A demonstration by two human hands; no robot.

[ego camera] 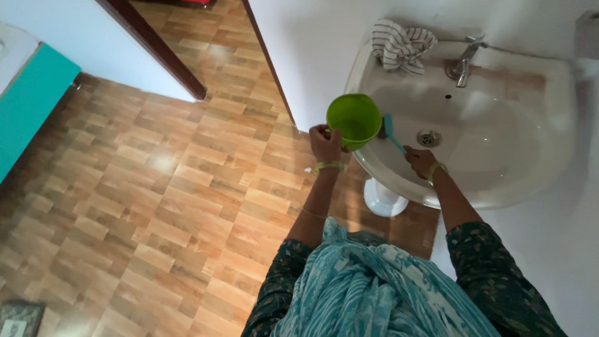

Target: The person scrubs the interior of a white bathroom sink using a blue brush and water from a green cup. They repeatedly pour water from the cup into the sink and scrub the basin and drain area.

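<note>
Scarf: your teal patterned scarf [368,293] hangs at the bottom of the view, closest to the camera, between your two dark sleeves.
Floor: wood-look floor [156,206] fills the left half, with a bright glare patch on it.
Wall: white wall [312,50] runs behind and beside the sink.
Sink: white sink [530,156] stands on a pedestal at the right, its drain in the middle of the bowl.
Cabinet: teal cabinet [31,106] sits at the far left edge, well apart from you.
Door frame: dark door frame [156,50] crosses the floor at the top left.
Cloth: striped cloth [399,43] lies bunched on the sink's back rim, near the tap.
Mug: green mug [354,120] is held at the sink's left rim, its mouth tipped towards you.
Tap: metal tap [463,62] stands at the back of the sink.
Left hand: your left hand [325,143] is closed on the mug's side.
Right hand: your right hand [420,161] is closed on the brush handle, over the sink's front rim.
Brush: teal brush [390,131] has its head just beside the mug's outer wall; you cannot tell whether they touch.
</note>
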